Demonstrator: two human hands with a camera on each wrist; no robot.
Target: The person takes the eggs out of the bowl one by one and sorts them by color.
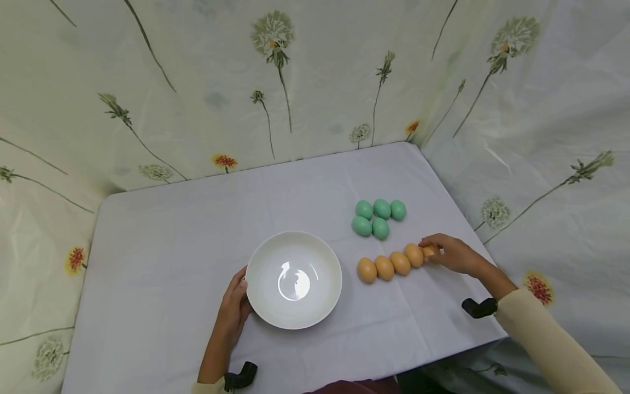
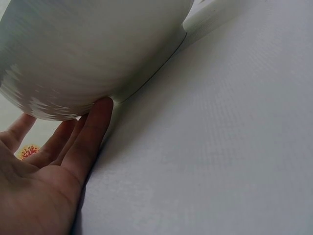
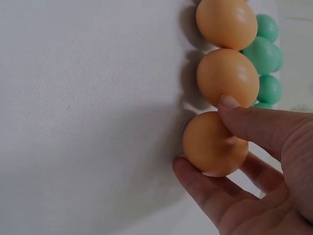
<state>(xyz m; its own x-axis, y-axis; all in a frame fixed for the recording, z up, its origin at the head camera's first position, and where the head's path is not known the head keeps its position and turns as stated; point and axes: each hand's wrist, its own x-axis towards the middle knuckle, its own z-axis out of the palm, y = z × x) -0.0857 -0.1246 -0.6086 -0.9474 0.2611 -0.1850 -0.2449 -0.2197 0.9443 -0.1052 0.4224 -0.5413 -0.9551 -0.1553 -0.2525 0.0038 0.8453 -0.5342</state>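
Note:
A white bowl [image 1: 294, 280] stands at the middle front, its glossy inside facing up. Against its left side my left hand [image 1: 233, 309] rests. In the left wrist view the fairly straight fingers [image 2: 88, 139] touch the bowl's outer wall, close to its foot. My right hand [image 1: 450, 254] pinches the rightmost brown egg [image 3: 215, 147] of a row, thumb on top and fingers behind it. The other brown eggs [image 1: 384, 268] extend leftward toward the bowl. In the right wrist view the thumb tip overlaps the neighbouring egg [image 3: 227, 77].
Several green eggs [image 1: 380, 228] lie in two short rows behind the brown ones. A white cloth covers the table [image 1: 187, 246]. Flower-printed sheets [image 1: 320, 82] hang along the back and sides. The table's right edge runs close to my right forearm.

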